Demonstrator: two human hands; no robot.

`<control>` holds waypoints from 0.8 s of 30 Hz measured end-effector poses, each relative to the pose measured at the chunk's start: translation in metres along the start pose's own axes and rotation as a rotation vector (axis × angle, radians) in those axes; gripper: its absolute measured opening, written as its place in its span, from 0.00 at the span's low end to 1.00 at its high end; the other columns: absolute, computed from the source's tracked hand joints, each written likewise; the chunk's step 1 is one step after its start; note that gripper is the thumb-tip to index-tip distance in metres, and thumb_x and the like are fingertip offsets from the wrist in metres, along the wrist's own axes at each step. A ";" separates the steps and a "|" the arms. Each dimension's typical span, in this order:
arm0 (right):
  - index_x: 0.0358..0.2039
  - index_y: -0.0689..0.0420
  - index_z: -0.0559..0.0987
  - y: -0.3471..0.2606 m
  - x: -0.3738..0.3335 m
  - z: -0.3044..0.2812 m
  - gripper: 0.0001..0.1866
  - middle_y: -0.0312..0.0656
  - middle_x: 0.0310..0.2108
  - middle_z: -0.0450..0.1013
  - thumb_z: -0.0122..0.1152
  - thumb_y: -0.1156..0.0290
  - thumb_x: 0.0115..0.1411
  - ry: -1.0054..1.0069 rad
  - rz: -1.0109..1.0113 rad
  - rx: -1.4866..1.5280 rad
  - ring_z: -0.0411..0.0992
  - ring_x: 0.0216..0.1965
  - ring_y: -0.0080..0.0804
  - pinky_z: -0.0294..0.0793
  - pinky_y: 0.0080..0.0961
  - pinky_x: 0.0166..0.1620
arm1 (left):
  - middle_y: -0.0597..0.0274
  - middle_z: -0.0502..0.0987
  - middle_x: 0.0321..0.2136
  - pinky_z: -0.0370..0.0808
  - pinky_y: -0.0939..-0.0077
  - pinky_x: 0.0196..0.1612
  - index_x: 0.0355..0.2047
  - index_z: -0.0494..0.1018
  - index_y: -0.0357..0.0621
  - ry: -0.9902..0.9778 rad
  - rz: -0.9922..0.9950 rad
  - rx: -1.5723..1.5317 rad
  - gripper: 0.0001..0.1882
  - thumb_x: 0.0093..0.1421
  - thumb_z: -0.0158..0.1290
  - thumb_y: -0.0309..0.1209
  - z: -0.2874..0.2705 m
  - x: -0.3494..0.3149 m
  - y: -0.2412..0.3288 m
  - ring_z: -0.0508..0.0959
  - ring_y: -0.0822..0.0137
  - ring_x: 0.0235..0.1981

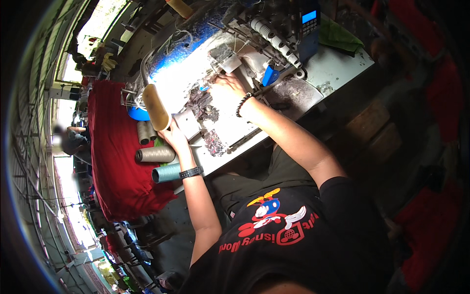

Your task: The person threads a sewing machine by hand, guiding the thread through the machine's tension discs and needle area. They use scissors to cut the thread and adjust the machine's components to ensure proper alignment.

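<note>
My right hand (229,89), a beaded bracelet at its wrist, reaches palm down onto the brightly lit sewing machine (226,60). Glare washes out its fingertips, so I cannot tell whether they pinch anything. A small bright blue piece (203,89) lies just left of them. Dark cloth scraps (201,106) are heaped between my hands. My left hand (172,136), below a dark wristwatch, is at the lower end of a yellowish lamp head (156,107). The lamp hides part of its fingers; whether it grips the lamp is unclear.
Beige thread cones (155,155) and a light blue cone (166,173) lie by my left forearm. Red cloth (115,161) is piled further left. Speckled lint (214,143) sits near the table's front edge. A control panel (309,24) rises at the back right.
</note>
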State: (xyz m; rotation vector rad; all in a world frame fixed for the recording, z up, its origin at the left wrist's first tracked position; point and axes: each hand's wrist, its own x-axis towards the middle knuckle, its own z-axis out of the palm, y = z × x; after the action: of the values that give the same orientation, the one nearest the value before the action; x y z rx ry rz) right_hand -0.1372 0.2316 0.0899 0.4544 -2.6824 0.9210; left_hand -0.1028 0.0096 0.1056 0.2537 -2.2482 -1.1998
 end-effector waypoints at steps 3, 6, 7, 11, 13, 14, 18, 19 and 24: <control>0.19 0.53 0.78 -0.001 -0.003 0.003 0.04 0.44 0.25 0.76 0.56 0.69 0.44 0.149 -0.052 0.021 0.75 0.38 0.37 0.62 0.38 0.53 | 0.44 0.54 0.63 0.49 0.50 0.65 0.64 0.51 0.39 0.033 -0.007 0.461 0.35 0.63 0.48 0.43 0.014 -0.003 -0.017 0.56 0.47 0.64; 0.17 0.53 0.77 -0.003 -0.002 -0.001 0.04 0.44 0.25 0.76 0.58 0.68 0.43 0.133 0.014 0.032 0.74 0.36 0.35 0.64 0.38 0.51 | 0.44 0.49 0.65 0.40 0.45 0.66 0.66 0.46 0.39 -0.053 0.025 0.552 0.37 0.64 0.43 0.46 0.024 -0.010 -0.008 0.45 0.51 0.68; 0.17 0.53 0.77 -0.004 -0.002 0.000 0.04 0.44 0.24 0.76 0.58 0.68 0.43 0.114 0.012 0.022 0.75 0.34 0.35 0.64 0.38 0.50 | 0.47 0.49 0.66 0.40 0.44 0.66 0.65 0.47 0.39 -0.068 0.063 0.630 0.35 0.64 0.42 0.45 0.026 -0.011 -0.006 0.47 0.52 0.68; 0.17 0.53 0.76 -0.002 0.001 0.026 0.05 0.43 0.19 0.74 0.58 0.67 0.43 0.283 -0.092 -0.080 0.74 0.27 0.37 0.67 0.36 0.47 | 0.48 0.51 0.65 0.41 0.43 0.65 0.64 0.49 0.38 -0.047 0.054 0.613 0.34 0.65 0.41 0.44 0.029 -0.007 -0.007 0.50 0.53 0.67; 0.20 0.54 0.77 -0.006 0.002 0.037 0.05 0.41 0.20 0.74 0.57 0.67 0.47 0.223 -0.094 -0.540 0.75 0.30 0.35 0.67 0.37 0.48 | 0.49 0.51 0.65 0.41 0.43 0.65 0.64 0.50 0.38 -0.048 0.036 0.650 0.34 0.65 0.41 0.45 0.029 -0.004 -0.009 0.51 0.53 0.67; 0.22 0.54 0.77 -0.001 0.002 0.050 0.05 0.40 0.20 0.74 0.56 0.68 0.49 0.385 -0.064 -0.928 0.75 0.32 0.34 0.67 0.37 0.48 | 0.49 0.52 0.65 0.41 0.43 0.65 0.64 0.50 0.38 -0.052 0.040 0.664 0.34 0.64 0.41 0.45 0.033 0.000 -0.006 0.51 0.54 0.67; 0.19 0.53 0.77 0.003 0.000 0.014 0.04 0.39 0.20 0.74 0.56 0.70 0.48 0.167 -0.311 -0.225 0.76 0.32 0.35 0.68 0.37 0.48 | 0.50 0.53 0.65 0.41 0.41 0.65 0.63 0.51 0.38 -0.024 0.041 0.687 0.33 0.65 0.41 0.46 0.026 -0.005 -0.020 0.51 0.54 0.67; 0.18 0.53 0.78 0.001 0.001 0.012 0.04 0.39 0.20 0.75 0.57 0.71 0.47 0.106 -0.266 -0.205 0.76 0.31 0.35 0.69 0.38 0.47 | 0.51 0.53 0.65 0.41 0.40 0.65 0.63 0.51 0.38 -0.018 0.044 0.687 0.33 0.65 0.41 0.46 0.026 -0.005 -0.022 0.51 0.54 0.67; 0.19 0.52 0.79 0.006 0.005 0.028 0.05 0.43 0.22 0.76 0.57 0.69 0.47 0.195 -0.196 -0.013 0.77 0.32 0.37 0.71 0.38 0.42 | 0.48 0.53 0.65 0.40 0.40 0.64 0.65 0.50 0.38 -0.075 0.041 0.650 0.37 0.64 0.38 0.53 0.029 -0.005 -0.014 0.50 0.54 0.67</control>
State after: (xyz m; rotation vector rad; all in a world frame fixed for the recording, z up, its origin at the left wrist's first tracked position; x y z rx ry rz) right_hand -0.1477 0.2170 0.0669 0.5804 -2.4180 0.8439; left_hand -0.1169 0.0241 0.0800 0.4093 -2.6346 -0.4262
